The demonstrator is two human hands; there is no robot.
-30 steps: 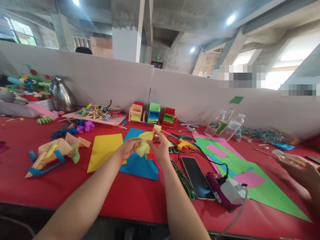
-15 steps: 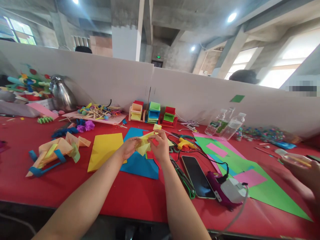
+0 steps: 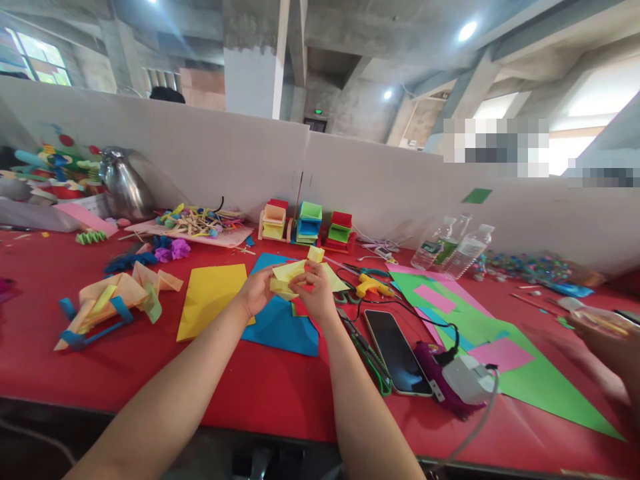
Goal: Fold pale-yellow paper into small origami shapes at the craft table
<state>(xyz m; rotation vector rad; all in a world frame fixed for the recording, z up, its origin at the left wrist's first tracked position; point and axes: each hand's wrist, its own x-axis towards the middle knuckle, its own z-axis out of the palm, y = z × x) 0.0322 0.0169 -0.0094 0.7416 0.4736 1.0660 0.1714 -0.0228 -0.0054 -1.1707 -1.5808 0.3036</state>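
Observation:
A piece of pale yellow folded paper (image 3: 286, 275) is held up between my two hands, above the blue sheet (image 3: 280, 333). My left hand (image 3: 257, 291) grips its left side, fingers closed on it. On the other side my right hand (image 3: 316, 287) pinches the paper's right part; its fingertips partly cover the folds. Just beyond the hands sits a small pale yellow paper cube (image 3: 315, 254). Red paper lies beneath my right hand, mostly hidden. To the left is a yellow sheet (image 3: 213, 302).
Right of my arms lie a yellow glue gun (image 3: 373, 287), a phone (image 3: 397, 353) and a purple power strip (image 3: 440, 380) with cables. Green sheets (image 3: 540, 380) and plastic bottles (image 3: 470, 250) are farther right. A co-worker's hand (image 3: 607, 340) holds a clear item. Left stands a peach paper model (image 3: 113, 300).
The yellow paper has been turned, so a broader, flatter face now shows. My right hand has shifted slightly down and left, its fingers curled more. The left hand keeps its hold.

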